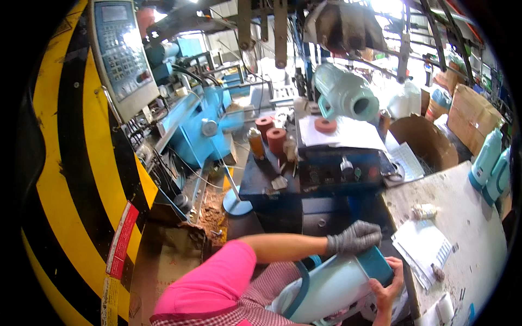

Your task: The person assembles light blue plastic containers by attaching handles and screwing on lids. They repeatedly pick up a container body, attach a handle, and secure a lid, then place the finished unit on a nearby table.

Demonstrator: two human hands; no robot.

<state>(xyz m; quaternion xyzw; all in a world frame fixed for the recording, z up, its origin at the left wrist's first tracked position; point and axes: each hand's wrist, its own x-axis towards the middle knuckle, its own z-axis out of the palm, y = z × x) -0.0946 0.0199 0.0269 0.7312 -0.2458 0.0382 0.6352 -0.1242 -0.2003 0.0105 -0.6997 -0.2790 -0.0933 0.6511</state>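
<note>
A pale blue plastic jug shell [331, 285] lies tilted across my lap, its teal end band [376, 266] pointing up and to the right. A teal handle [303, 290] curves along its left part. My right hand [390, 283], bare, grips the banded end from the right, thumb on the near side. In a grey knitted glove, my left hand [356, 238] is closed at the upper edge of that band. Whatever its curled fingers hold, if anything, is hidden.
A white-topped table [467, 233] at the right bears papers [421, 247] and two upright jug shells [486, 163]. Ahead, another jug shell [348, 95] is above a dark machine box [337, 168] with red-brown rolls [276, 140]. A striped machine panel [76, 163] stands left, beside a cardboard box [163, 261].
</note>
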